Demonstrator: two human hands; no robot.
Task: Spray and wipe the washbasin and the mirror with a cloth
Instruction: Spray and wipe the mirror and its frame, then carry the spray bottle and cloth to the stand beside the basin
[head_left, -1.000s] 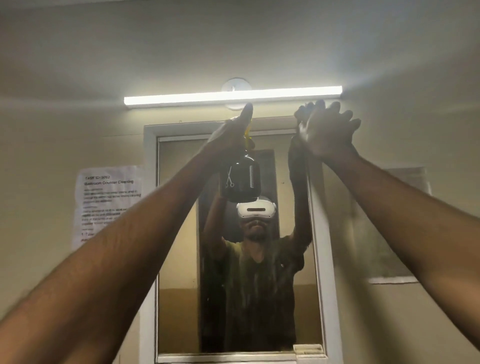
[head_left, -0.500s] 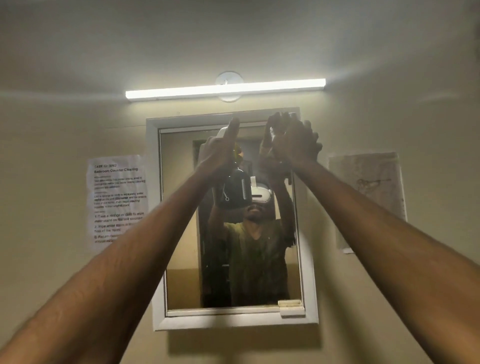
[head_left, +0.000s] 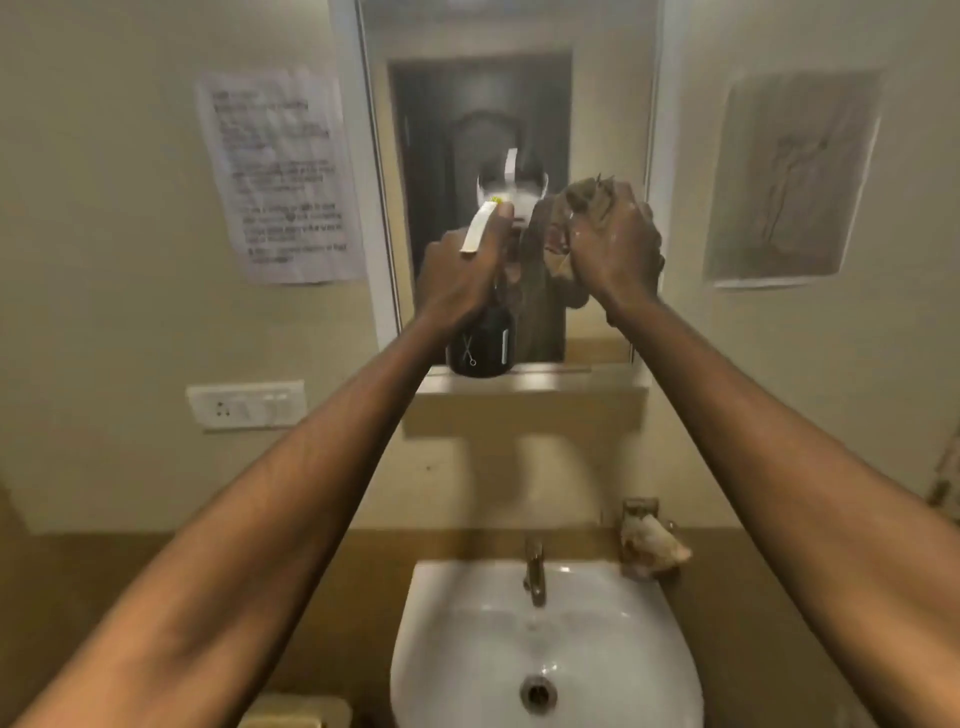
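Both hands lower on mirror (head_left: 597, 130) than half second ago; basin (head_left: 545, 649) now visible below arms. Left hand (head_left: 457, 270) closed around dark bottle (head_left: 480, 345), finger on trigger, nozzle toward glass. Right hand (head_left: 615, 244) clenched on bunched cloth (head_left: 584, 200), just right of left hand, against mirror.

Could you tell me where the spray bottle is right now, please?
In the head view, the spray bottle is held upright in the left hand, raised before the lower part of the mirror, left of the cloth.
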